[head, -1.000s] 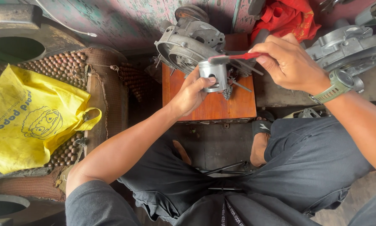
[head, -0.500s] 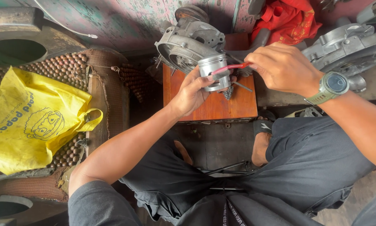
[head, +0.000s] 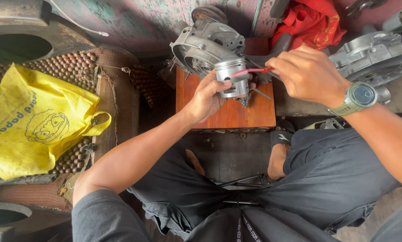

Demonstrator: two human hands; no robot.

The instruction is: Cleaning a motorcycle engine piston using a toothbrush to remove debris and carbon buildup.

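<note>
Far off to the left of the left hand lies a yellow bag on a beaded mat. That hand grips a metal piston, upright, above a wooden block. Just right of the piston, the right hand pinches a red-handled tool whose tip touches the piston's side. Beyond both hands sits a grey engine casing.

**Soft daylight, deep shade at the centre**

Even, diffuse light fills the scene, brightest on the yellow plastic bag and the silver piston, which shows mild glare. Shadow pools between the knees. Focus holds sharp throughout, and wide-angle stretch bends the frame edges.
</note>
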